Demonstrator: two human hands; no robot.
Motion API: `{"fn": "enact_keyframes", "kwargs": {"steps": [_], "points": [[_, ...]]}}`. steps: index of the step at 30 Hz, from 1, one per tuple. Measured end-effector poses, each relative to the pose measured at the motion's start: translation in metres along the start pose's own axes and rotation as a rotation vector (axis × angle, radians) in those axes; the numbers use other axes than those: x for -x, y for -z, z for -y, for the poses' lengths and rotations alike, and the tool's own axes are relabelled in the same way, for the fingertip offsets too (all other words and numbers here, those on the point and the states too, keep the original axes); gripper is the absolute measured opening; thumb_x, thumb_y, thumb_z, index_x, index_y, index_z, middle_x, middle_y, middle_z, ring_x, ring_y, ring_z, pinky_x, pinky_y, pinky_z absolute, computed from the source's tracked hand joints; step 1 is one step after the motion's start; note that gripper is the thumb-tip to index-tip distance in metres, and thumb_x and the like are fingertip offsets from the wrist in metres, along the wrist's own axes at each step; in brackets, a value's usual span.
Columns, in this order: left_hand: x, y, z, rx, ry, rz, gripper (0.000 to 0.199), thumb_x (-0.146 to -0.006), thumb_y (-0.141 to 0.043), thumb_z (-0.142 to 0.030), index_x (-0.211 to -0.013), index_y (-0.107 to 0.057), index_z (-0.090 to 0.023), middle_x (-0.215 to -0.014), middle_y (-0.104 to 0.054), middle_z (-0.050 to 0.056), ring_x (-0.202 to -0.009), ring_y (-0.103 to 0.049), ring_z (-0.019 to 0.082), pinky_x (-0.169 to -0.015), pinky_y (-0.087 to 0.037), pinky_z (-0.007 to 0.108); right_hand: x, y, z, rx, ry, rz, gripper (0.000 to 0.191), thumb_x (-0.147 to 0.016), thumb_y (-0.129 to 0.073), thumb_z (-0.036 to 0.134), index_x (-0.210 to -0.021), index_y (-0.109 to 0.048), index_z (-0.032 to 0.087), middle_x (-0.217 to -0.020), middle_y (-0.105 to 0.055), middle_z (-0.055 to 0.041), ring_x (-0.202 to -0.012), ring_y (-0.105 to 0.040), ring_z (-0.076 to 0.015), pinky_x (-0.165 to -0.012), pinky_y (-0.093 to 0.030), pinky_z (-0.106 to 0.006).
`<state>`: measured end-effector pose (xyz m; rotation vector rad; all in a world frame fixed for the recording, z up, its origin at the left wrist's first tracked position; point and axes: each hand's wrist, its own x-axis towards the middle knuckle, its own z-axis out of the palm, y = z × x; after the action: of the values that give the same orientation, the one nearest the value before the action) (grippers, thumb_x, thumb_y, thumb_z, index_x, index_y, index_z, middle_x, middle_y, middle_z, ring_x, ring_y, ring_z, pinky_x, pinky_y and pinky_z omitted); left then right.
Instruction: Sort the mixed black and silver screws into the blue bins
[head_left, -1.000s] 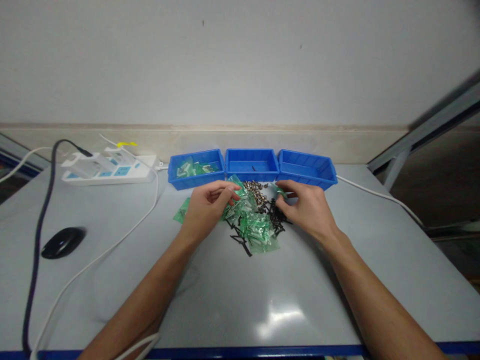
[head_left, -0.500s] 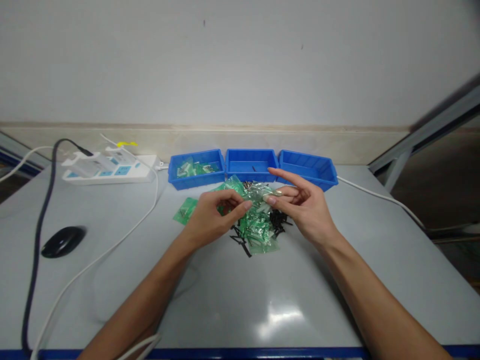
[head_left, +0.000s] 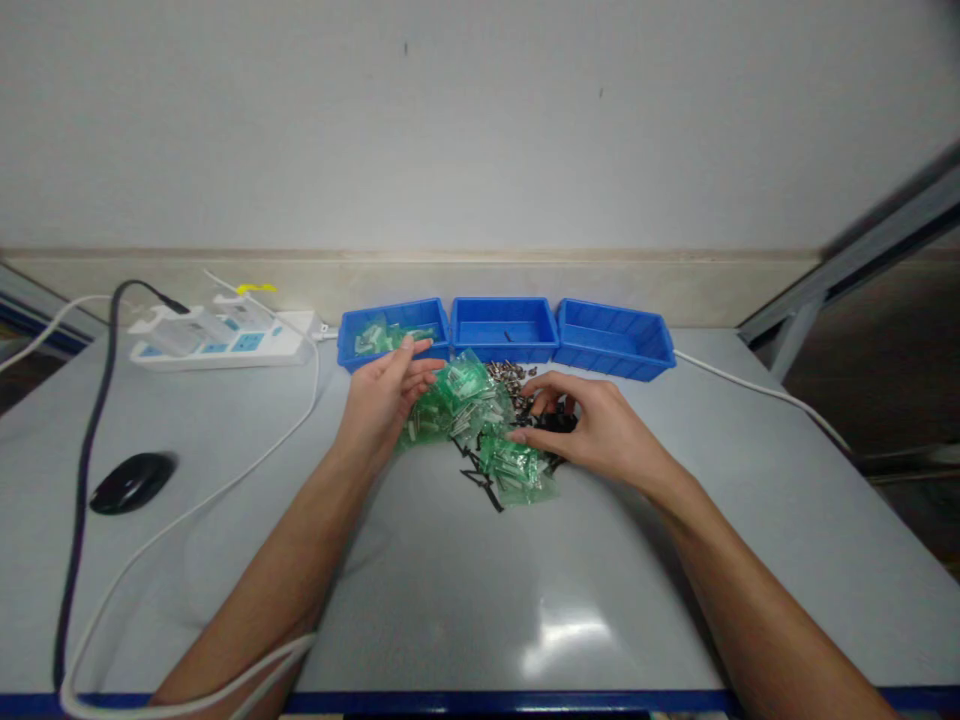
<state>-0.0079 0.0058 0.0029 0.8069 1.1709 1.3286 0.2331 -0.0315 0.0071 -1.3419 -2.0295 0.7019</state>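
Observation:
A heap of small green bags [head_left: 517, 468], black screws [head_left: 480, 482] and silver screws [head_left: 506, 372] lies on the grey table [head_left: 480, 590] in front of three blue bins. My left hand [head_left: 379, 400] is at the heap's left side, just before the left bin [head_left: 390, 350], fingers stretched toward it, with a bunch of green bags [head_left: 450, 400] held against its fingers. My right hand [head_left: 592, 430] rests on the right of the heap, fingers curled down over the black screws, index tip touching a green bag. The left bin holds green bags; the middle bin [head_left: 504, 335] holds one small dark piece.
The right bin [head_left: 615, 340] looks empty. A white power strip [head_left: 217, 335] with plugs sits at the back left, with white and black cables running forward over the table. A black mouse [head_left: 131, 482] lies at left. A metal frame stands at right.
Both hands had lifted a bag above the heap. Now my left hand has moved left toward the left bin with green bags, and my right hand has dropped back onto the black screws.

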Motion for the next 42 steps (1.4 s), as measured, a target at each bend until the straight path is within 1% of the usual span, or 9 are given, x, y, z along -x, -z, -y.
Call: {"fn": "enact_keyframes", "kwargs": {"steps": [3,8,13,19,26,30,33,37,42], "points": [[0.002,0.000,-0.001,-0.025,0.015,0.031,0.029,-0.083,-0.075,-0.035,-0.100,-0.076,-0.011,-0.076,-0.076,0.005,-0.060,-0.064,0.007,-0.061,-0.051,0.015,0.001,-0.002,-0.001,0.105,0.046,0.105,0.041,-0.070,-0.090,0.038,-0.103,-0.071,0.022,-0.085,-0.071,-0.0018,-0.080,-0.064,-0.0201,-0.073,-0.048,-0.032],[0.009,-0.002,0.001,-0.228,-0.160,0.151,0.030,-0.084,-0.073,-0.040,-0.094,-0.078,-0.013,-0.077,-0.077,0.005,-0.062,-0.063,0.009,-0.062,-0.050,0.018,-0.001,-0.005,-0.002,-0.053,-0.004,0.140,0.031,-0.076,-0.085,0.026,-0.104,-0.072,0.023,-0.081,-0.067,0.0010,-0.074,-0.062,-0.0165,-0.069,-0.046,-0.029],[0.017,-0.007,-0.003,-0.414,-0.281,0.288,0.031,-0.086,-0.071,-0.043,-0.089,-0.078,-0.013,-0.077,-0.077,0.006,-0.062,-0.064,0.012,-0.061,-0.052,0.022,-0.002,0.002,-0.001,-0.313,-0.039,0.078,0.023,-0.080,-0.081,0.027,-0.101,-0.074,0.022,-0.081,-0.066,0.0006,-0.074,-0.061,-0.0153,-0.069,-0.049,-0.029],[0.031,-0.014,0.002,-0.427,-0.320,0.492,0.030,-0.080,-0.080,-0.036,-0.102,-0.076,-0.016,-0.091,-0.079,0.007,-0.079,-0.073,0.018,-0.071,-0.060,0.027,-0.002,0.002,0.002,-0.634,-0.070,-0.124,0.031,-0.072,-0.087,0.033,-0.097,-0.073,0.021,-0.084,-0.069,-0.0020,-0.074,-0.065,-0.0147,-0.068,-0.054,-0.029],[0.030,-0.015,0.010,-0.457,-0.496,0.438,0.020,-0.079,-0.081,-0.026,-0.095,-0.075,-0.016,-0.087,-0.078,0.006,-0.078,-0.074,0.018,-0.071,-0.061,0.028,-0.003,-0.007,0.007,-0.653,-0.060,-0.176,0.038,-0.072,-0.087,0.036,-0.102,-0.068,0.022,-0.082,-0.066,0.0001,-0.070,-0.066,-0.0141,-0.066,-0.055,-0.028],[0.018,-0.005,0.001,-0.647,-0.873,0.142,0.010,-0.083,-0.077,-0.024,-0.092,-0.076,-0.018,-0.091,-0.078,0.005,-0.078,-0.071,0.017,-0.074,-0.059,0.030,-0.002,0.002,0.002,-0.381,0.022,-0.131,0.051,-0.069,-0.089,0.044,-0.106,-0.060,0.022,-0.089,-0.067,-0.0019,-0.079,-0.066,-0.0183,-0.073,-0.054,-0.032],[0.003,0.010,-0.004,-0.948,-1.123,-0.083,0.013,-0.089,-0.065,-0.015,-0.091,-0.078,-0.019,-0.097,-0.079,0.007,-0.093,-0.070,0.023,-0.090,-0.056,0.043,0.001,0.009,-0.001,-0.056,0.146,0.079,0.054,-0.063,-0.092,0.050,-0.097,-0.060,0.022,-0.092,-0.065,-0.0030,-0.086,-0.062,-0.0215,-0.076,-0.050,-0.035],[-0.011,0.026,0.001,-1.346,-1.086,-0.094,0.032,-0.088,-0.058,-0.005,-0.109,-0.077,-0.019,-0.109,-0.079,0.011,-0.115,-0.060,0.036,-0.094,-0.049,0.057,0.003,0.010,-0.002,0.120,0.196,0.232,0.059,-0.063,-0.091,0.054,-0.102,-0.060,0.021,-0.099,-0.063,-0.0054,-0.094,-0.058,-0.0251,-0.081,-0.047,-0.037],[-0.008,0.021,0.008,-1.456,-1.014,-0.016,0.048,-0.084,-0.052,-0.001,-0.127,-0.069,-0.014,-0.131,-0.070,0.014,-0.135,-0.044,0.044,-0.100,-0.043,0.065,0.002,0.006,-0.004,0.128,0.164,0.288,0.049,-0.070,-0.089,0.045,-0.105,-0.064,0.021,-0.096,-0.064,-0.0041,-0.095,-0.058,-0.0238,-0.082,-0.046,-0.034]]}}
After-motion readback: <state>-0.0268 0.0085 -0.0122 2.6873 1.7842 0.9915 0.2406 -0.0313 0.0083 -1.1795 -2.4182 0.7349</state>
